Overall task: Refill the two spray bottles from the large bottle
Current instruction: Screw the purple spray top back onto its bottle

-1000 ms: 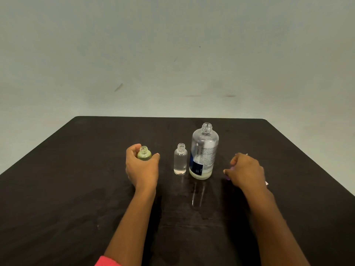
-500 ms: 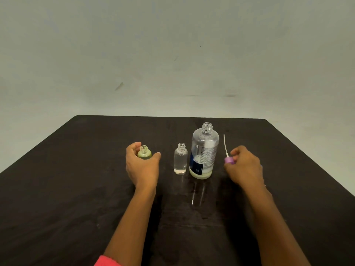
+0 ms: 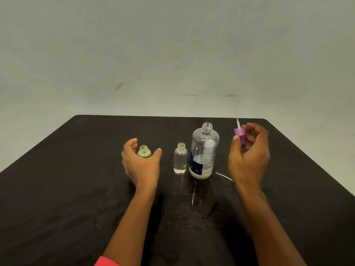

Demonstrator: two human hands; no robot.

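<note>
Three open bottles are standing in a row on the dark table (image 3: pixel 57 189), all without caps. Farthest left is the small green bottle (image 3: pixel 144 151), and the left hand (image 3: pixel 141 166) is cupping around it from the near side, thumb on one flank and fingers curling round the other; whether the fingers are pressing on the glass or only sitting close I cannot tell. Beside it, apart from the hand, the small clear bottle (image 3: pixel 180 159) is holding a little liquid at its bottom. Just to the right of that, the large bottle (image 3: pixel 204 153) is standing upright with a dark label and a shallow layer of pale liquid at its base. The right hand (image 3: pixel 249 156) is hovering above the table to the right of the large bottle, pinching a purple spray cap (image 3: pixel 240 135) between thumb and fingertips, its thin white tube (image 3: pixel 237 121) pointing upward. Another thin white tube (image 3: pixel 223 176) is lying on the table between the large bottle and the right wrist.
</note>
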